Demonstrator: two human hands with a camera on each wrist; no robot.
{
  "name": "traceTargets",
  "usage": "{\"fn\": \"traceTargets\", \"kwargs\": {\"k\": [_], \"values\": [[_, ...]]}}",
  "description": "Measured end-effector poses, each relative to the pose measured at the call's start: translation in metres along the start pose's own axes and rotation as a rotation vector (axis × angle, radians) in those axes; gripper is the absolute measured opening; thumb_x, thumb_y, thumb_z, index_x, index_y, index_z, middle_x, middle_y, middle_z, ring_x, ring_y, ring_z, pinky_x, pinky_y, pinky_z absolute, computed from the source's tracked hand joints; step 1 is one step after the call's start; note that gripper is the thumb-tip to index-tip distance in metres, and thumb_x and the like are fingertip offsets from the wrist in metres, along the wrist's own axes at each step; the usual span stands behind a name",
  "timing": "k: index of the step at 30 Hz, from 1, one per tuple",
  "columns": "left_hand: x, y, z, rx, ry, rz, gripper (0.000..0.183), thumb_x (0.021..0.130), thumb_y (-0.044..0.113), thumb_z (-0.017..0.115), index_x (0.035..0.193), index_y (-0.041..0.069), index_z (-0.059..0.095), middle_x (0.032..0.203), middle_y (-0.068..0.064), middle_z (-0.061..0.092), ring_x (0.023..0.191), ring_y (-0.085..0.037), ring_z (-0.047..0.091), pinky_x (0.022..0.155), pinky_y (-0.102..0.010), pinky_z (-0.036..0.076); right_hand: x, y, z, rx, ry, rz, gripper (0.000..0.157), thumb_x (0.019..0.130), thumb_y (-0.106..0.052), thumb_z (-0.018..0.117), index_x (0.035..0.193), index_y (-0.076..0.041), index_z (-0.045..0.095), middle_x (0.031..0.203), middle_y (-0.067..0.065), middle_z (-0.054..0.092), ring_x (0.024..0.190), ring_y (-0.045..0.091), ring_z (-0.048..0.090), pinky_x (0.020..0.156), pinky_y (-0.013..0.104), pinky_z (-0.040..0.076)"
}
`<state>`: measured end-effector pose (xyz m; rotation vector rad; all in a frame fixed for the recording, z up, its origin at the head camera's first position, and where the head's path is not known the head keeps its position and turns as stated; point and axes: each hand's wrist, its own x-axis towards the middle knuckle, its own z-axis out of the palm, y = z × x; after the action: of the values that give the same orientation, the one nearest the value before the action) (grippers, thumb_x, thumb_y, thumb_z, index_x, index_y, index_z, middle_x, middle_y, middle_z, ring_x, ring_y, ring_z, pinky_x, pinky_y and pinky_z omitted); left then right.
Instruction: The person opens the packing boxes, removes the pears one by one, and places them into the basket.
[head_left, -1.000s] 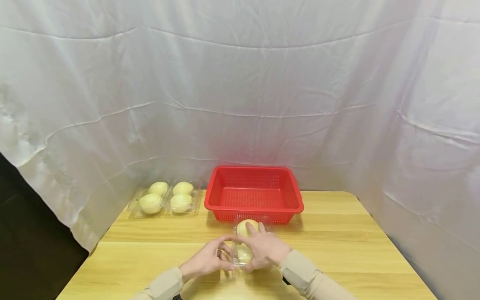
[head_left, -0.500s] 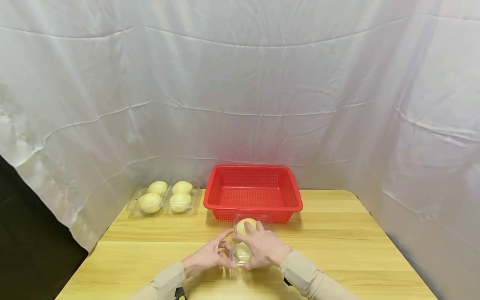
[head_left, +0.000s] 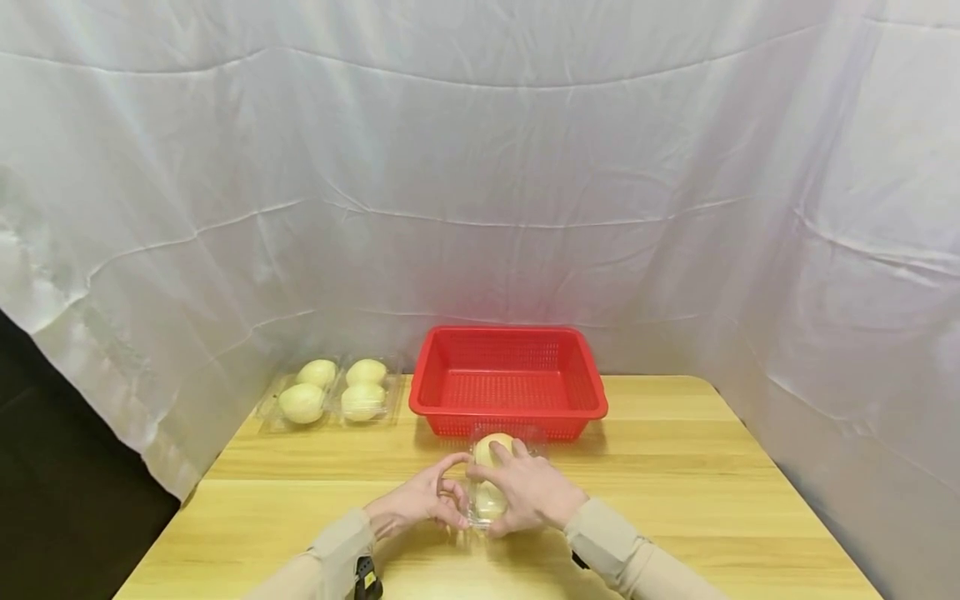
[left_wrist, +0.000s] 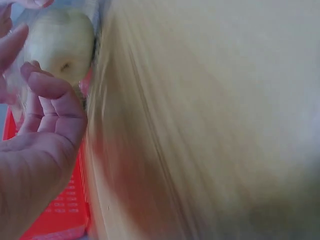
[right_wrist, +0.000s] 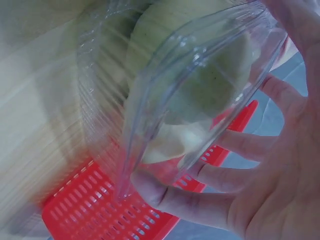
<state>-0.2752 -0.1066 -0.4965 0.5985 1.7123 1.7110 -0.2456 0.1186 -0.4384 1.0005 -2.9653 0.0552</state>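
A clear plastic clamshell box (head_left: 482, 521) stands on the wooden table, just in front of the red basket. Two pale yellow fruits (head_left: 491, 500) lie inside it, one behind the other. My right hand (head_left: 528, 492) reaches over the box from the right and grips it, fingers spread across the top and thumb at the near end. At the box's left edge, my left hand (head_left: 420, 504) has bent fingers, with its thumb by the near corner. In the left wrist view, curled fingers (left_wrist: 55, 100) are close beside one fruit. Their exact contact with the clear plastic is hard to see.
The red perforated basket (head_left: 510, 411) sits at the back middle of the table (head_left: 675, 492). Two more clear boxes, each with two pale yellow fruits (head_left: 302, 403), stand side by side at the back left. A light grey curtain (head_left: 525, 167) surrounds the table.
My left index finger has drawn back from the box's top to its left edge. My right hand keeps nearly the same hold, and the box has hardly moved.
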Motion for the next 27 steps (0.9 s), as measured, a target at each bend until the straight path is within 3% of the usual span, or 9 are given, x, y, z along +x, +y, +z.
{"fn": "traceTargets", "kwargs": {"k": [6,10,14,19,27], "values": [[0.004,0.005,-0.005,0.196,0.006,0.001,0.08,0.075,0.001,0.079,0.141,0.015,0.035,0.082,-0.001,0.063,0.065,-0.01,0.059,0.052,-0.023,0.044,0.001,0.002,0.003,0.011,0.014,0.009,0.087,0.064,-0.06,0.081,0.142,-0.043,0.046,0.142,0.011,0.045,0.122,0.037,0.05,0.074,0.053,0.055],[0.002,0.005,0.0,0.315,0.046,0.024,0.052,0.076,0.007,0.08,0.123,0.013,0.058,0.08,0.0,0.062,0.058,-0.01,0.056,0.045,-0.022,0.042,0.001,0.003,0.004,0.019,0.017,0.024,0.086,0.064,-0.059,0.081,0.141,-0.044,0.046,0.143,0.011,0.045,0.121,0.037,0.05,0.073,0.052,0.054],[-0.003,0.001,0.005,0.327,0.055,0.045,0.033,0.08,0.008,0.076,0.111,0.01,0.068,0.077,0.002,0.063,0.052,-0.013,0.057,0.04,-0.021,0.041,0.001,0.003,0.005,0.018,0.018,0.025,0.083,0.064,-0.058,0.081,0.139,-0.043,0.048,0.143,0.012,0.045,0.121,0.036,0.051,0.071,0.051,0.055],[-0.005,0.0,0.008,0.294,0.075,0.059,0.034,0.08,0.005,0.075,0.113,0.007,0.068,0.076,0.001,0.063,0.05,-0.011,0.055,0.038,-0.02,0.039,0.001,0.003,0.004,0.011,0.031,0.016,0.082,0.064,-0.056,0.081,0.139,-0.043,0.048,0.142,0.012,0.046,0.118,0.035,0.052,0.07,0.05,0.055],[-0.004,-0.002,0.01,0.184,0.016,0.014,0.027,0.083,0.008,0.074,0.106,0.001,0.062,0.077,0.002,0.058,0.053,-0.013,0.058,0.036,-0.02,0.037,0.002,0.003,0.007,-0.04,0.055,-0.005,0.08,0.065,-0.06,0.078,0.138,-0.043,0.05,0.136,0.01,0.049,0.114,0.033,0.055,0.066,0.045,0.055]]}}
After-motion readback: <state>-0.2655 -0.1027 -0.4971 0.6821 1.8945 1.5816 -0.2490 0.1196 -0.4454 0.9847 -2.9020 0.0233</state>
